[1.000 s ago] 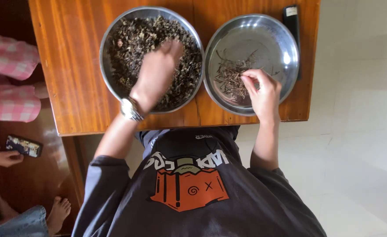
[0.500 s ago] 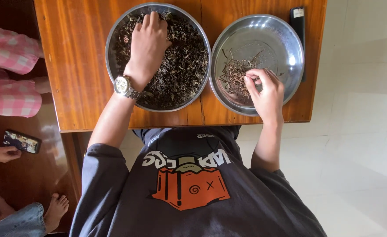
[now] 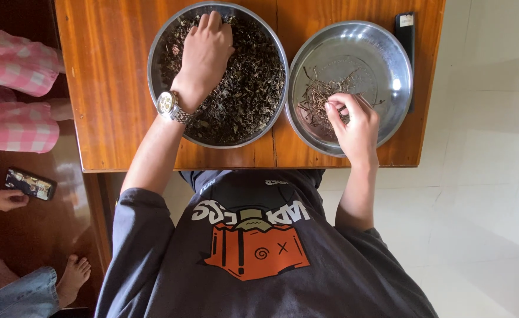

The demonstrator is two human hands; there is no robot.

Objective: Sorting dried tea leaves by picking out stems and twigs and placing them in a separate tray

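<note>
**Sorting dried leaves at a wooden worktop**

Wooden worktop [image 3: 112,88] over a pale tiled floor carries two round steel bowls side by side, their rims all but touching.

Dark dried leaves [image 3: 247,94] fill the left bowl [image 3: 153,70]. The left hand [image 3: 203,53] lies palm down in them near the far rim, fingers curled loosely into the heap; whether it has gathered anything underneath cannot be told. A metal watch [image 3: 168,105] sits on that wrist, just above the leaves.

The right bowl [image 3: 389,53] is mostly bare metal, with a small clump of thin brown stems [image 3: 315,100] on its left side. The right hand [image 3: 353,121] rests over the near edge of that clump, thumb and fingertips pinched nearly closed, seemingly on a stem or two, though the piece itself is too fine to make out.

A dark slim device [image 3: 405,35] lies at the worktop's far right corner, touching the right bowl's rim. At the left, apart from the work, another person in pink check holds a phone [image 3: 30,184].

Risks, as I judge them: the right bowl sits close to the near edge, so a heavy wrist could tip it; leaves may spill over the full left bowl's rim; the watch could catch fragments.
</note>
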